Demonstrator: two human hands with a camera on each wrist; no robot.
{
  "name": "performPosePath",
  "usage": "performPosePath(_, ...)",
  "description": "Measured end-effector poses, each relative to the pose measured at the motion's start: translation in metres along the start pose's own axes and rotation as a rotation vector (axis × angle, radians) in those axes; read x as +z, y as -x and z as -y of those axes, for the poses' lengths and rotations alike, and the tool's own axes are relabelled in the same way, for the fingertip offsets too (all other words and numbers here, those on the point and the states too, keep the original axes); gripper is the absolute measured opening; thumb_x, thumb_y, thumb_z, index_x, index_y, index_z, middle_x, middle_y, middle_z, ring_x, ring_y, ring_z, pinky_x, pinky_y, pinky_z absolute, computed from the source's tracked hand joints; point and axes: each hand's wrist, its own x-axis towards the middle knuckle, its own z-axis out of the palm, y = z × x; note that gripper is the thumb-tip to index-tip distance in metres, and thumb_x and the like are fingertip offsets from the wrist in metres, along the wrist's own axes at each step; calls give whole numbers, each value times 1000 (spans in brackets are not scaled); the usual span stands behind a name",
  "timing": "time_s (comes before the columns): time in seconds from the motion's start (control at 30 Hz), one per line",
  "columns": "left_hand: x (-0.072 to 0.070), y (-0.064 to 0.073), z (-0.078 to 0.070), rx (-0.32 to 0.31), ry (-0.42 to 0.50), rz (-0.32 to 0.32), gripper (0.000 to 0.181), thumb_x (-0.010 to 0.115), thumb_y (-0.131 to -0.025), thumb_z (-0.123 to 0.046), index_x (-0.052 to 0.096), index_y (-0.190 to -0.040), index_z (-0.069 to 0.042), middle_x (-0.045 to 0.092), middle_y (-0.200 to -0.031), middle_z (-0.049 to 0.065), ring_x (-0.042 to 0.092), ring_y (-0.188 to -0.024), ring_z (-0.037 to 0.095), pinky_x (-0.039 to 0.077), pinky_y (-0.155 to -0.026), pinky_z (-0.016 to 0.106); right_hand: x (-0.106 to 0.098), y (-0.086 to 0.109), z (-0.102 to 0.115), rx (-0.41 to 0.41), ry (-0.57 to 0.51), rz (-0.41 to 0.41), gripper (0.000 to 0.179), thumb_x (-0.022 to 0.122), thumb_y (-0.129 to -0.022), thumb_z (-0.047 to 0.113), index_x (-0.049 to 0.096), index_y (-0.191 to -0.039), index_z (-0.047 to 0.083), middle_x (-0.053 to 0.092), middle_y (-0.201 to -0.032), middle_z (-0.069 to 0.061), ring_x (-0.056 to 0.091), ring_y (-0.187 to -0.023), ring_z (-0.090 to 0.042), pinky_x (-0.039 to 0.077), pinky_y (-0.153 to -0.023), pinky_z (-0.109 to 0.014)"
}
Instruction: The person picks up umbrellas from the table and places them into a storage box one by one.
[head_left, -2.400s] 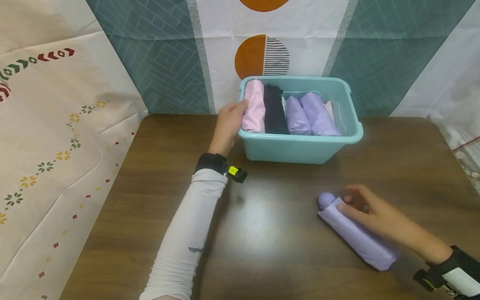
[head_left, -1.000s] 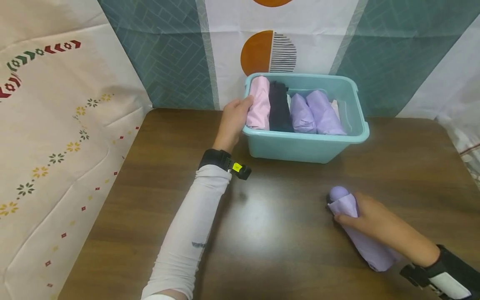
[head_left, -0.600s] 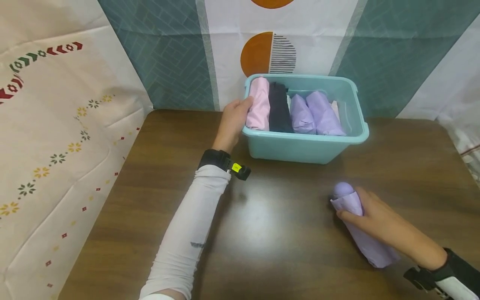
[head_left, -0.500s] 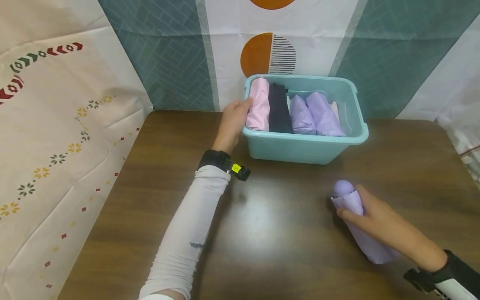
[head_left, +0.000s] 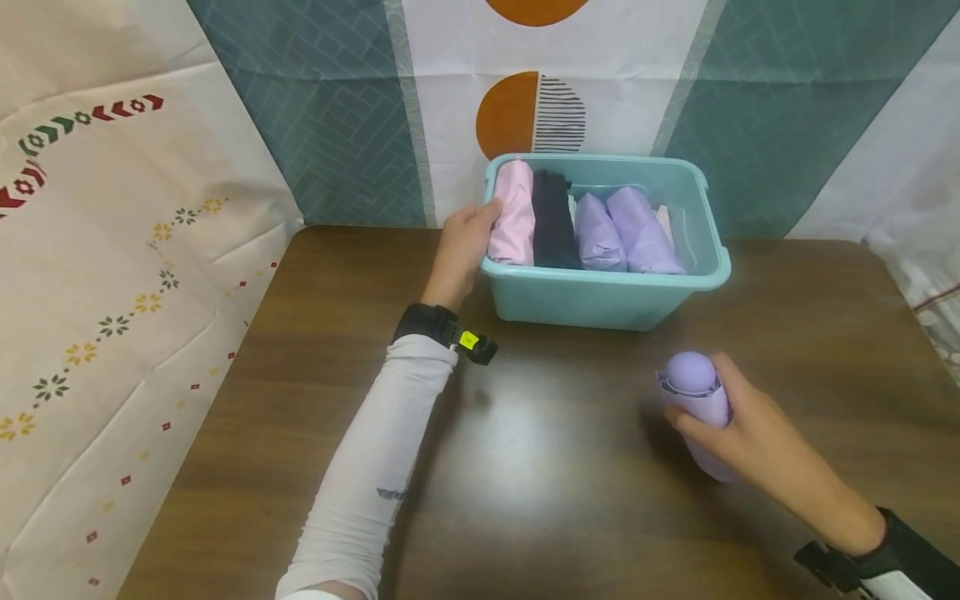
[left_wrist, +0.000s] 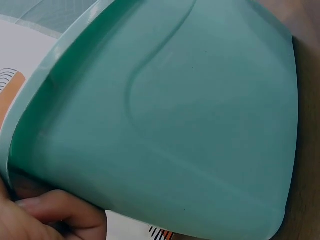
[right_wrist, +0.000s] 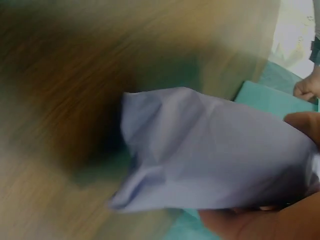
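Observation:
My right hand (head_left: 765,450) grips a lavender folded umbrella (head_left: 701,406) in its sleeve, thumb on the near side. The umbrella's round knob points up and toward the tub; in the right wrist view the sleeve's creased end (right_wrist: 165,145) shows over a blurred tabletop. My left hand (head_left: 460,254) holds the left end rim of a light teal plastic tub (head_left: 577,302). Its curled fingers (left_wrist: 65,207) show at that rim in the left wrist view. Inside the tub stand a pink roll (head_left: 513,212), a black bundle (head_left: 553,221) and two lavender bundles (head_left: 600,237).
The tub stands at the back of a brown wooden table (head_left: 337,400), against a patterned cloth backdrop (head_left: 322,108). Inside the tub, a pale item (head_left: 664,223) shows beside the right lavender bundle. A printed cream cloth (head_left: 112,292) hangs at the left.
My right hand has closed round the umbrella, lifted it from lying on the table and tilted it more upright. The left hand has stayed on the tub's rim.

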Motion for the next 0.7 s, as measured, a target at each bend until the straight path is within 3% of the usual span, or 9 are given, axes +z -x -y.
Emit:
performPosePath(0.23, 1, 0, 2, 12, 19, -3, 39, 51, -96, -47, 59, -101, -10, 52, -93, 9, 54, -92, 22, 41, -74, 33, 0, 3, 2, 15, -33, -68, 62, 81, -78, 28, 44, -126, 18, 57, -113, -3, 56, -94, -16, 49, -71, -26)
performPosePath(0.37, 0, -1, 3, 12, 23, 6, 39, 51, -96, -48, 59, -102, -11, 53, -95, 8, 54, -94, 22, 42, -76, 33, 1, 2, -4, 25, -42, -81, 68, 83, -76, 27, 41, -128, 16, 56, -112, -4, 56, -91, -14, 48, -69, -25)
performPosePath(0.57, 1, -2, 4, 12, 30, -4, 38, 52, -96, -47, 59, -100, -10, 52, -93, 9, 54, -93, 22, 42, -75, 35, 6, 3, -13, 20, -67, -68, 83, 86, -73, 24, 32, -134, 12, 50, -114, -8, 54, -91, -24, 48, -67, -29)
performPosePath(0.7, 1, -1, 3, 19, 31, -2, 38, 52, -96, -47, 59, -99, -10, 53, -93, 9, 54, -92, 23, 42, -75, 35, 8, 4, -17, 23, -87, -79, 84, 84, -75, 19, 29, -139, 11, 49, -118, -9, 54, -93, -25, 49, -67, -33)
